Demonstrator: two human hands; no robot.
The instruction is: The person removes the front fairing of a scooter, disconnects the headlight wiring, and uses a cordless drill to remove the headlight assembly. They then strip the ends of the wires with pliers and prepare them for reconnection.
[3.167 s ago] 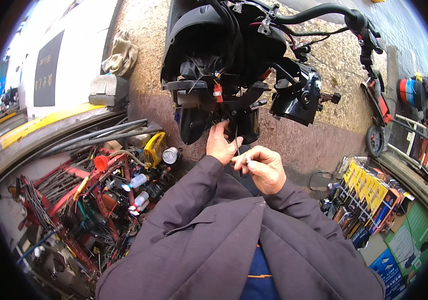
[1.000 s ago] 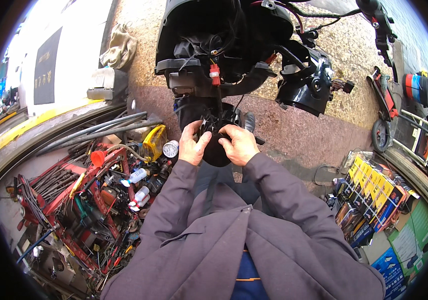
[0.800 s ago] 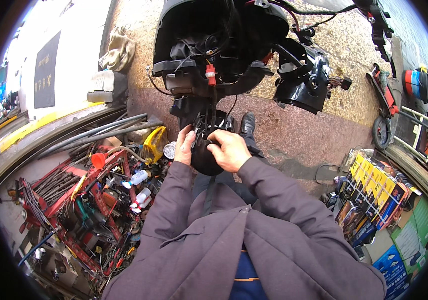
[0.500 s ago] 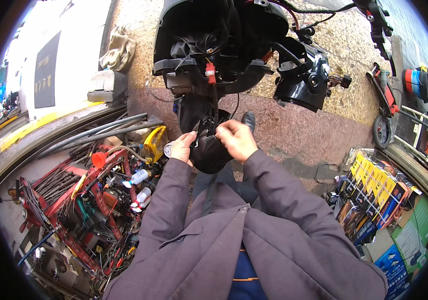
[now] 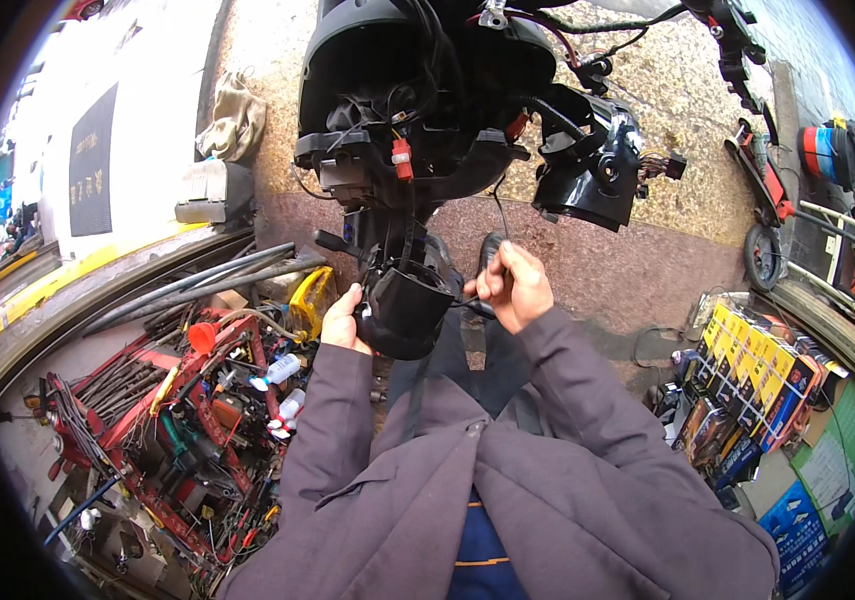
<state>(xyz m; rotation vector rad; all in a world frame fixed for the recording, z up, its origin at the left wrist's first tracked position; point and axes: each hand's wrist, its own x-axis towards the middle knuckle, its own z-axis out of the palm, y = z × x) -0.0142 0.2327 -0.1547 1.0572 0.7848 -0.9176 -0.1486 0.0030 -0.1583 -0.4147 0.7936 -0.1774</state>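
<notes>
My left hand [image 5: 346, 322] grips a black plastic housing [image 5: 403, 315] from its left side, with some fingers hidden behind it. My right hand [image 5: 514, 285] is just right of that housing, fingers closed on a thin black cable [image 5: 502, 220] that runs from the large black scooter body [image 5: 398, 55] above. A red connector [image 5: 402, 160] hangs on wires in the body's middle. At upper right, a second glossy black housing [image 5: 588, 185] hangs with a bundle of wire plugs [image 5: 660, 170] at its side.
At left lies a pile of tools on a red metal rack [image 5: 138, 440], with metal rods and a yellow jug [image 5: 310, 305]. A folded cloth [image 5: 231, 115] and grey box [image 5: 213, 195] sit upper left. A red jack [image 5: 763, 180], coloured rolls [image 5: 828, 160] and yellow boxes [image 5: 748, 360] stand at right.
My left hand and the housing have shifted slightly left and down. My right hand has moved off the housing's top to its right side, onto the cable.
</notes>
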